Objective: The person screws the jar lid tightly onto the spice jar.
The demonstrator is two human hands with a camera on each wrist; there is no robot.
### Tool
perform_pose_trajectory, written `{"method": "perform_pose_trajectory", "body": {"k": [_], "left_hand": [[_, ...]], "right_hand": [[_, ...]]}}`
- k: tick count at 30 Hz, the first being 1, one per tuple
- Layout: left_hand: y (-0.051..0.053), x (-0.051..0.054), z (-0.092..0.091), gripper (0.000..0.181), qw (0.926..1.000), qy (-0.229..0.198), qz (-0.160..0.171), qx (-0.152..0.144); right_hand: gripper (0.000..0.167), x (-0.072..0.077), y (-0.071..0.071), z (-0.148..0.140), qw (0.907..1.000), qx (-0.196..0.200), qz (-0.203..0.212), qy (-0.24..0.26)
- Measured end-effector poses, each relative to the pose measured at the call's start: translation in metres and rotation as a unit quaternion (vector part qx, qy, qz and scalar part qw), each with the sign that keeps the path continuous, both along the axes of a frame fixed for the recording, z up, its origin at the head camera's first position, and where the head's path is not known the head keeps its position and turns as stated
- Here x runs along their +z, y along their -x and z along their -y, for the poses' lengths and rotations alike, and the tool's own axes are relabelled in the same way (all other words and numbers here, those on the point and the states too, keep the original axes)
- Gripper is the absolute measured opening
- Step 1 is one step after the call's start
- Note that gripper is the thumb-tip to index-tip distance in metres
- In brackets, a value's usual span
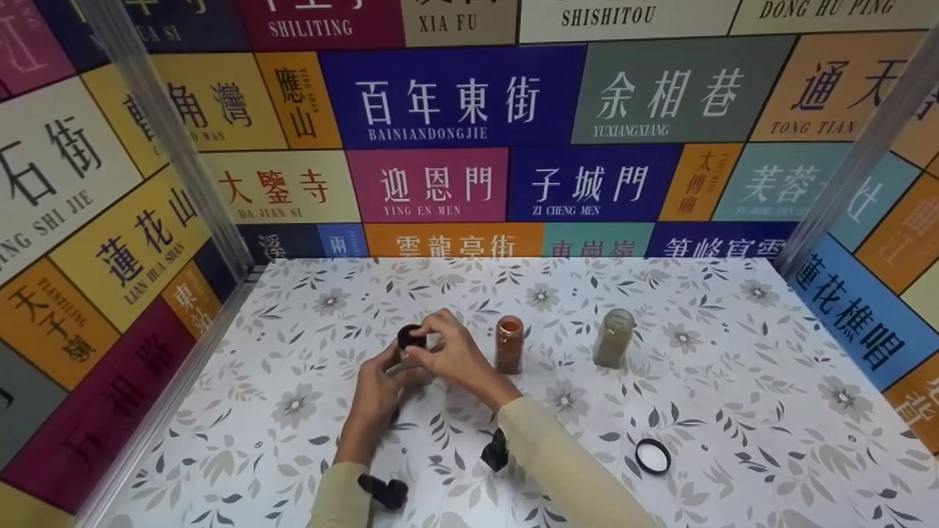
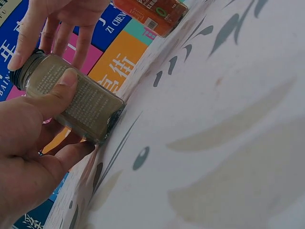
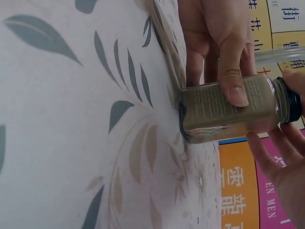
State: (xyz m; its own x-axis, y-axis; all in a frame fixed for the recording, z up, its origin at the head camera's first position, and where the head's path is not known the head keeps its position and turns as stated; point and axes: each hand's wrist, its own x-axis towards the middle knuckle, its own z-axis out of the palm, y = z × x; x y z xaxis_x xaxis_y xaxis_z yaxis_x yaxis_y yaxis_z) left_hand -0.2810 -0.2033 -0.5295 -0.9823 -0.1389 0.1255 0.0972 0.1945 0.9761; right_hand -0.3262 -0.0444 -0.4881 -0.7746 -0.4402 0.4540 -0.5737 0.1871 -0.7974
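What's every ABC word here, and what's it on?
Colourful rectangular wall signs:
"SHILITING"
"XIA FU"
"SHISHITOU"
"DONG HU PING"
"BAINIANDONGJIE"
"YUXIANGXIANG"
"TONG TIAN"
"DA JIAN SI"
"YING EN MEN"
"ZI CHENG MEN"
"LIAN HUA SHAN"
Other signs: cut off, faint or tiny.
Held glass jar of brownish powder: print too small.
Glass jar of orange powder: label blurred.
Glass jar of greyish powder: nothing readable.

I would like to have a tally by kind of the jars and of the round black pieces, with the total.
Jars: 3 (held jar, orange-red jar, pale grey-brown jar)
Black cap at the held jar's mouth: 1
Black-rimmed round piece lying on the table: 1
Total: 5
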Motion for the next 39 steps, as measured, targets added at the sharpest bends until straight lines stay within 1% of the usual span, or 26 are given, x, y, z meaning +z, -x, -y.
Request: {"method": "perform_pose_trajectory", "body": {"k": [2,5,6,9,11,13,15,19,21,23,29,33,34,36,39], "left_hand": [[0.000,0.001,0.000,0.072,1.0000,-0.002,0.007,0.001],[0.000,0.001,0.000,0.072,0.9999,-0.003,0.013,0.005],[0.000,0.001,0.000,0.072,0.9999,-0.010,0.013,0.004],[-0.001,0.000,-0.002,0.072,0.9997,-0.022,0.014,0.002],[0.000,0.000,-0.002,0.072,0.9994,-0.032,0.014,0.001],[0.000,0.000,-0.002,0.072,0.9994,-0.031,0.015,0.002],[-0.001,0.000,-0.002,0.071,0.9995,-0.028,0.013,0.003],[-0.001,0.001,-0.002,0.068,0.9997,-0.020,0.008,0.005],[-0.002,0.001,-0.001,0.068,0.9999,-0.014,0.002,0.003],[-0.001,0.001,-0.001,0.067,0.9999,-0.013,-0.002,0.002],[-0.002,0.000,0.000,0.067,0.9998,-0.020,-0.004,-0.006],[-0.002,0.000,0.000,0.067,0.9998,-0.016,-0.001,-0.010],[-0.001,0.000,0.000,0.068,0.9999,-0.012,0.000,-0.008],[-0.001,0.001,0.000,0.069,0.9999,-0.011,0.001,-0.004],[-0.001,0.001,0.000,0.069,1.0000,-0.007,-0.003,0.001]], "right_hand": [[0.019,-0.001,0.000,-0.001,0.9999,0.012,-0.004,0.002],[0.020,-0.002,-0.001,-0.003,0.9996,0.027,-0.011,0.002],[0.021,-0.003,-0.001,-0.003,0.9995,0.029,-0.010,0.004],[0.021,-0.005,-0.001,-0.002,0.9996,0.026,-0.005,0.013],[0.019,-0.006,-0.001,-0.001,0.9997,0.017,0.003,0.015],[0.018,-0.005,-0.001,0.001,0.9997,0.008,0.013,0.020],[0.018,-0.001,-0.005,0.003,0.9994,-0.002,0.022,0.026],[0.020,0.012,-0.017,0.006,0.9978,-0.011,0.043,0.050],[0.021,0.016,-0.020,0.006,0.9968,-0.014,0.054,0.058],[0.023,0.013,-0.019,0.007,0.9959,-0.017,0.062,0.063],[0.027,-0.004,-0.006,0.004,0.9955,-0.021,0.073,0.057],[0.036,-0.007,-0.003,0.001,0.9953,-0.009,0.079,0.056],[0.039,-0.008,-0.003,0.000,0.9942,0.000,0.087,0.063],[0.045,-0.008,-0.004,-0.001,0.9901,0.019,0.117,0.076],[0.051,-0.008,-0.004,-0.002,0.9776,0.054,0.173,0.106]]}}
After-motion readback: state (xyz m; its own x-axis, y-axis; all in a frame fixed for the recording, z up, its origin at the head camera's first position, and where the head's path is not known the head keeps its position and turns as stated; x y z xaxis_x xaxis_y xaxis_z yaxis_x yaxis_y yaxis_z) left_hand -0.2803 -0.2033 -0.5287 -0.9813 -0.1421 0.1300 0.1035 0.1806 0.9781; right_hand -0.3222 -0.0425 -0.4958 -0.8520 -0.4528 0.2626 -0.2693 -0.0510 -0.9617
